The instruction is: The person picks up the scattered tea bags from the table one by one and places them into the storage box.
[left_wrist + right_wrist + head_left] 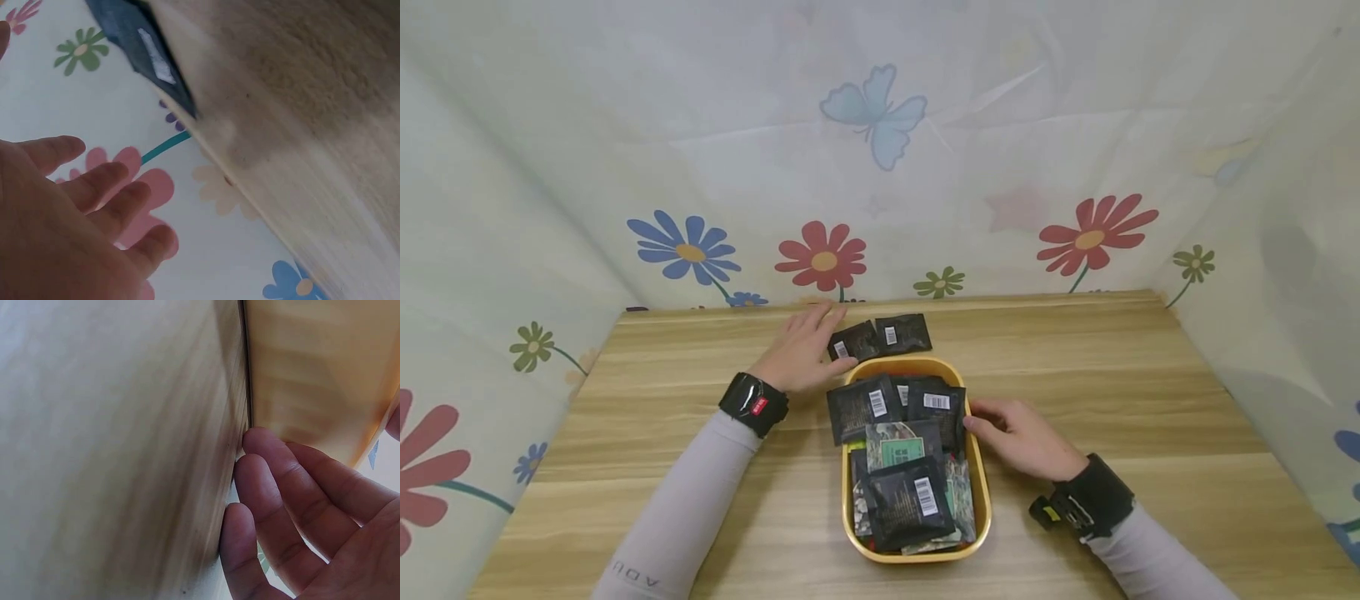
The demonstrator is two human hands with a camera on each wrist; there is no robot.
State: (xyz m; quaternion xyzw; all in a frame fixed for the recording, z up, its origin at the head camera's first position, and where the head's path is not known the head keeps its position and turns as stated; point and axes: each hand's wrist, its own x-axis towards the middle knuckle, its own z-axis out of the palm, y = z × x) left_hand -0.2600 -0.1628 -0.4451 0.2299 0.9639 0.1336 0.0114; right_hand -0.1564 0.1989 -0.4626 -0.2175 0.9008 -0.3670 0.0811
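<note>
A yellow plastic basket (982, 517), filled with flat packets, stands on the wooden table. Several black sachets with white barcode labels lie on top, among them a front sachet (906, 504). A patterned packet with a green label (902, 451) is partly covered. Behind the basket lie two more black sachets, a left one (855, 340) and a right one (903, 333). My left hand (801, 352) is beside the left one, fingers extended; in the left wrist view it holds nothing. My right hand (1026, 437) touches the basket's right side, fingers loosely bent against its outer wall (312, 369).
The wooden table (1112, 367) reaches back to a pale curtain (970, 192) printed with flowers and a butterfly. More curtain hangs along the left and right sides. Black bands are strapped round both wrists, including the left wristband (754, 405).
</note>
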